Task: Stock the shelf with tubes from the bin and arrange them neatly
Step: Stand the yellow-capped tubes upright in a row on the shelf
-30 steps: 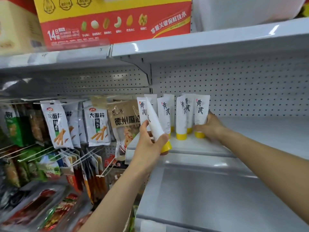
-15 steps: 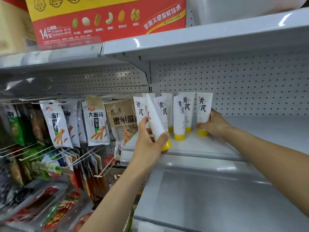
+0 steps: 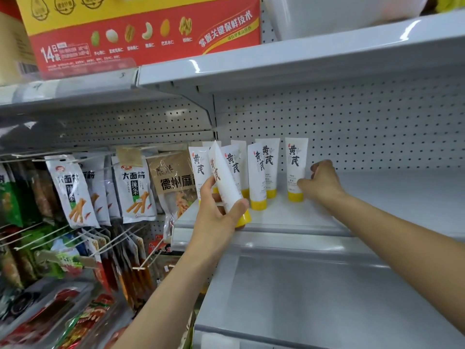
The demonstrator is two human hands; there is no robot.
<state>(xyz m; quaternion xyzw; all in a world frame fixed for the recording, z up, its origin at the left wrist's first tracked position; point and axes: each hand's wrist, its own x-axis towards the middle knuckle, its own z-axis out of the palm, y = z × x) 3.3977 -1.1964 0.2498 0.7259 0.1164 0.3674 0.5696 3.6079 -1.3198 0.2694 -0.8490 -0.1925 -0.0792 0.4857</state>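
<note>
My left hand [image 3: 219, 215] is clenched round a tilted tube [image 3: 224, 180] at centre frame, yellow cap down, near the front edge of the shelf [image 3: 377, 195]. My right hand [image 3: 324, 183] grasps the rightmost tube [image 3: 295, 167], right of centre, with thumb on its front near the cap and fingers curled behind. That tube stands upright on its cap, a gap apart from the other standing tubes [image 3: 258, 177] clustered to its left. Snack packets [image 3: 133, 187] hang at left. Red-yellow box [image 3: 151, 28] is top left.

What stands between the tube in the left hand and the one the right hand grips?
At least three upright tubes on the shelf, yellow caps down; head view.
</note>
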